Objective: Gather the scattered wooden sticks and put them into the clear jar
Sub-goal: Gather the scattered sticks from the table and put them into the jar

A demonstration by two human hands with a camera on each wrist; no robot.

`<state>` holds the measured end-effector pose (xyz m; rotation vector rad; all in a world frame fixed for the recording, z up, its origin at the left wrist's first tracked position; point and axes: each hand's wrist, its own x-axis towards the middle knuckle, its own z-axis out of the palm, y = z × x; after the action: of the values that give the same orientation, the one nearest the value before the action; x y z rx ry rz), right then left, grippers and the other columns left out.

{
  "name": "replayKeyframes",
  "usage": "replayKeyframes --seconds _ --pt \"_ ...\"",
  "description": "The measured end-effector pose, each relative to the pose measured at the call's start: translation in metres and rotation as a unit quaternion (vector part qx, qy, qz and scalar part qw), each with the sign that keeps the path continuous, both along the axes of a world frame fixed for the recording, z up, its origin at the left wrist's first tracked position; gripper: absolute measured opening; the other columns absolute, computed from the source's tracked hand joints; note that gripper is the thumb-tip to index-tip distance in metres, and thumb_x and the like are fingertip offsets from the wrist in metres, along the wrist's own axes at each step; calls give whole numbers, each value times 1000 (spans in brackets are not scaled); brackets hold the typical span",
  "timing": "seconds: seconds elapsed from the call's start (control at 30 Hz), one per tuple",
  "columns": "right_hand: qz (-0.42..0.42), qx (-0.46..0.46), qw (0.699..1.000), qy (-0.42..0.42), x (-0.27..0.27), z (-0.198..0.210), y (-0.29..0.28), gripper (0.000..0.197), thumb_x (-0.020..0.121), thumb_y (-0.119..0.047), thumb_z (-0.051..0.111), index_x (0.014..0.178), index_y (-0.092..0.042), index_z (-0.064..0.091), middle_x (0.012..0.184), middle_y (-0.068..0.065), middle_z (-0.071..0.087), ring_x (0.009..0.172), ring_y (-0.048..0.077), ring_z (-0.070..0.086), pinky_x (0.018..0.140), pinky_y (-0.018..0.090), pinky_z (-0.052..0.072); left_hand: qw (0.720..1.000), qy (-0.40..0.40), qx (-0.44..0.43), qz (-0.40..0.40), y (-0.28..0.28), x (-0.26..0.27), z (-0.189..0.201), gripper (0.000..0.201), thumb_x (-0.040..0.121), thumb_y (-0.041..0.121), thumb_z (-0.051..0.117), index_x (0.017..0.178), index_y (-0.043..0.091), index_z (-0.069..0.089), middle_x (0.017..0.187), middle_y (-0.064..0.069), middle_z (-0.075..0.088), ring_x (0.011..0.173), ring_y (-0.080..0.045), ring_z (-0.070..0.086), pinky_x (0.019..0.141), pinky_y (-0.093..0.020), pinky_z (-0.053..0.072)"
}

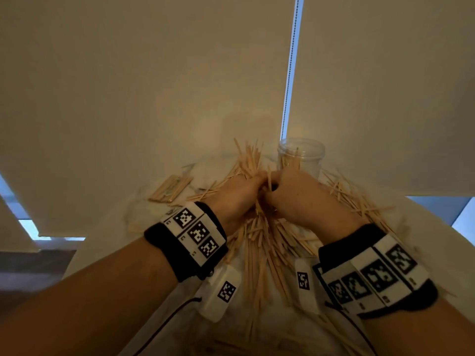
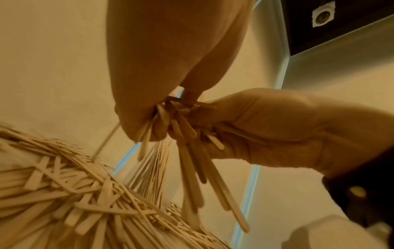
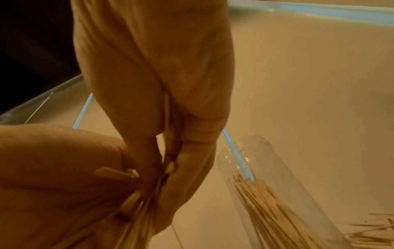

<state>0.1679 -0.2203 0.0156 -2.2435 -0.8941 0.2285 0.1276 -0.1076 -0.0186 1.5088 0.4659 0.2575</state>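
Both hands meet over the middle of the table and grip one bundle of wooden sticks [image 1: 269,179] between them. My left hand [image 1: 253,186] curls round the bundle from the left, my right hand [image 1: 276,187] from the right. In the left wrist view the bundle [image 2: 192,168] hangs down from the two fists, fanned at its lower end. The clear jar [image 1: 300,155] stands upright just behind my right hand, with several sticks inside [image 3: 266,207]. A loose heap of sticks [image 1: 257,242] lies under and around both wrists.
A tidier stack of sticks [image 1: 171,188] lies at the left of the white table [image 1: 424,227]. More sticks are strewn to the right [image 1: 347,194]. A roller blind with a bead chain [image 1: 290,73] hangs close behind the jar. The table's left edge [image 1: 77,258] drops to a dark floor.
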Motion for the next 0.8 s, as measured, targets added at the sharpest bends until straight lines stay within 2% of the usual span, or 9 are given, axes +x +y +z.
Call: replayKeyframes --seconds 0.07,0.13,0.2,0.27,0.33,0.53,0.67,0.73,0.8 --pt "-3 2 1000 -9 6 -1 3 13 91 -18 62 88 -18 75 77 4 74 72 21 72 73 43 61 1000 -4 9 21 6 9 -2 37 106 37 47 99 7 69 79 -14 66 60 -23 58 59 -40 53" --pt "-5 0 1000 -21 14 -3 5 14 90 -21 65 80 -16 74 72 5 73 68 21 70 72 44 60 999 -19 -1 30 13 17 -3 35 107 36 44 113 9 65 95 -17 72 74 -28 65 81 -52 57" --pt "-15 2 1000 -25 21 -5 5 17 90 -24 67 78 -16 74 70 3 73 67 20 70 72 42 60 999 -35 -1 41 20 24 -2 39 107 37 41 129 9 58 106 -17 72 90 -31 67 95 -54 54" --pt "-23 9 1000 -16 28 -6 4 19 92 -26 67 77 -17 76 68 -1 73 65 16 71 71 36 60 996 -60 -11 58 28 31 1 39 108 35 40 123 3 57 92 -12 72 84 -28 68 89 -48 57" --pt "-31 3 1000 3 35 -7 2 22 93 -26 68 74 -17 77 67 -1 74 65 15 71 74 35 59 991 -102 -31 76 33 37 6 28 109 28 38 111 5 54 78 -7 68 65 -21 66 69 -38 57" --pt "-9 13 999 34 44 -4 -6 28 87 -34 74 68 -14 77 66 4 74 70 26 74 78 48 61 978 -180 -33 99 37 53 4 23 109 31 39 96 14 49 65 2 40 51 -10 37 49 -26 36" --pt "-32 45 998 -32 43 1 -9 38 90 -39 69 71 -6 73 61 10 67 62 25 68 73 43 60 978 -189 -65 67 31 56 1 26 109 33 39 93 14 45 64 2 38 48 -8 33 45 -22 29" --pt "-59 82 993 -63 42 2 -8 39 96 -42 60 77 -10 74 64 10 67 66 25 68 67 34 56 980 -186 -67 31 23 53 3 28 109 34 39 91 15 47 66 0 47 52 -10 43 46 -22 38" --pt "-74 134 987 -57 42 2 -4 37 101 -40 51 77 -22 73 61 -4 69 60 8 68 63 23 54 983 -181 -43 0 11 46 8 31 108 36 38 97 12 56 79 -5 64 65 -16 63 56 -27 55"
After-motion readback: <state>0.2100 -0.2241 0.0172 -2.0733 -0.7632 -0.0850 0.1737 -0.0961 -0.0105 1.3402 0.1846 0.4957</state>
